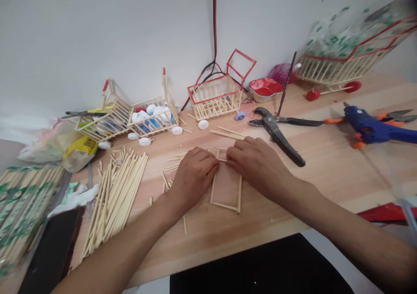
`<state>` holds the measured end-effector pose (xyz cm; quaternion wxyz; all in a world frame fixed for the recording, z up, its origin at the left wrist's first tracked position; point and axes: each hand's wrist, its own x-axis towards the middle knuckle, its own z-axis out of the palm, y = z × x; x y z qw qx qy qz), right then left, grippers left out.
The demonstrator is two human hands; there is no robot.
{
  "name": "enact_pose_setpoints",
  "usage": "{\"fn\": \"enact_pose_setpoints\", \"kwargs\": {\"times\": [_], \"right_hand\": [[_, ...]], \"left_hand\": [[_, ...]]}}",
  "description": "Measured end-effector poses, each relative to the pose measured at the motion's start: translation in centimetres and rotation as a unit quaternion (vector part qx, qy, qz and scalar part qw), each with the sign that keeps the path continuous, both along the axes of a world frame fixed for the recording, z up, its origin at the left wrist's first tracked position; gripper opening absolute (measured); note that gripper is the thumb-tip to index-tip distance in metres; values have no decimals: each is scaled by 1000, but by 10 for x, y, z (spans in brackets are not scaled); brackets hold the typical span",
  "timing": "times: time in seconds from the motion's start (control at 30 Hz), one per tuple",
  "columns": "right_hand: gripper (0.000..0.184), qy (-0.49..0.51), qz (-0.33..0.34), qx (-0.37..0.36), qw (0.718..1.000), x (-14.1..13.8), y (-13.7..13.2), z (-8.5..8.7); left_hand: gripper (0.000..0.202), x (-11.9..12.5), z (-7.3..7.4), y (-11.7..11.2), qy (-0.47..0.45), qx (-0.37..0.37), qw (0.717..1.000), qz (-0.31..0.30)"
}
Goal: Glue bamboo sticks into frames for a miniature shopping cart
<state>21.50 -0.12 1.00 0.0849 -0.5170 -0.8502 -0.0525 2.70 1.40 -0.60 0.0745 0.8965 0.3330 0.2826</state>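
Note:
A narrow rectangular frame of thin wooden sticks (pixel 224 206) lies flat on the wooden table. My left hand (pixel 197 172) is closed at its upper left, thumb and fingers pinched. Opposite it, my right hand (pixel 254 163) pinches near the upper right side. Between the two sets of fingertips runs a short wooden stick (pixel 222 160), laid across the frame just below its far end. Both hands grip this crosspiece by its ends, which the fingers cover. Part of the frame's long sides is hidden under my hands.
Loose sticks (pixel 120 198) lie left, beside a phone (pixel 52 250) and wrapped stick packs (pixel 29 207). Small stick carts (pixel 216 96) line the wall, near a red paint dish (pixel 265 87). To the right are black-handled cutters (pixel 276 131) and a blue glue gun (pixel 368 124).

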Motion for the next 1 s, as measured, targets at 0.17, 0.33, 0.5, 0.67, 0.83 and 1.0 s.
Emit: {"fn": "enact_pose_setpoints", "kwargs": {"times": [0.17, 0.33, 0.5, 0.67, 0.83, 1.0], "right_hand": [[14, -23, 10, 14, 1000, 0, 2, -5], [15, -31, 23, 12, 999, 2, 3, -3], [15, -27, 23, -8, 999, 4, 4, -1], [15, -26, 18, -14, 999, 3, 5, 1], [14, -38, 21, -21, 999, 2, 7, 1], [14, -1, 3, -40, 999, 6, 11, 5]], "left_hand": [[14, 0, -1, 0, 3, 4, 1000, -2], [13, 0, -3, 0, 5, -2, 1000, 0], [13, 0, -4, 1, 5, -6, 1000, 2], [13, 0, -5, 1, -2, -2, 1000, 2], [13, 0, -4, 0, -2, -8, 1000, -2], [13, -1, -4, 1, -2, -10, 1000, -6]]}}
